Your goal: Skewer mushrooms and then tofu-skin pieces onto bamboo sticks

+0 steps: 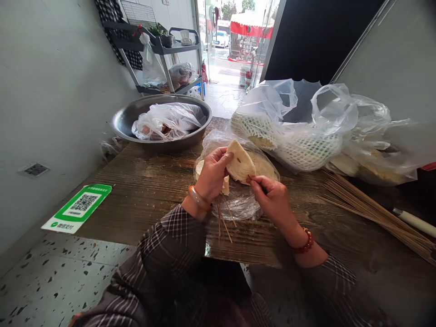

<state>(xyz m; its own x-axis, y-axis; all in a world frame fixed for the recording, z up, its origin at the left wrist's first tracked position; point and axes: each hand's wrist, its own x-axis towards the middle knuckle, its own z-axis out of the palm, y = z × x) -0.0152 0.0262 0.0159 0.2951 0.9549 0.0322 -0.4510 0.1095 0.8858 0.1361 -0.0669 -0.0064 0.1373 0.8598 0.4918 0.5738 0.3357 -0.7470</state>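
Observation:
My left hand [214, 173] is closed on a pale folded sheet of food [240, 162], which looks like tofu skin. A small dark spot shows on the sheet's face. At the lower right corner of the sheet, my right hand [270, 193] pinches what looks like a thin bamboo skewer, mostly hidden by the fingers. Under both hands lies a clear plastic bag [240, 206] with more pale sheets [267, 168] on it. Several thin skewers [223, 225] stick out below my left hand toward the table edge; whether it holds them I cannot tell.
A steel basin [160, 144] with a plastic bag [170, 120] stands at the back left of the wooden table [143, 181]. Bags with net-wrapped produce [303, 145] fill the back right. Loose skewers [371, 209] and a pale handle [415, 222] lie right; a QR card [80, 206], left.

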